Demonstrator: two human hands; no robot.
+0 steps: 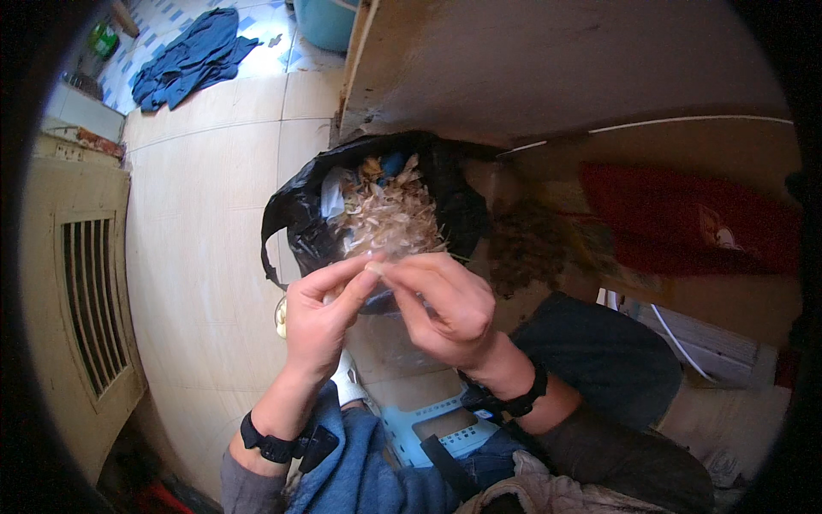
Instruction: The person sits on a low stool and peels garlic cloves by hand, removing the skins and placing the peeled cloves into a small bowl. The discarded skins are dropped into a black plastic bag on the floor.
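My left hand (327, 308) and my right hand (443, 305) meet fingertip to fingertip near the middle of the view. Between them they pinch a small pale piece (374, 267), which looks like a garlic clove. Just beyond my fingers stands a black plastic bag (298, 221) with its mouth spread wide. Inside it lies a heap of papery, pale brown skins (392, 215), with something white and something blue among them. Left of my left hand, a bowl's edge with pale cloves (281, 318) shows, mostly hidden behind the hand.
A light blue plastic stool (411, 443) stands between my legs. To the left is a vented cabinet door (93, 289). A dark blue cloth (192, 61) lies on the far floor near a blue bucket (326, 22). Right of the bag are a brownish pile (526, 247) and a red bag (681, 221).
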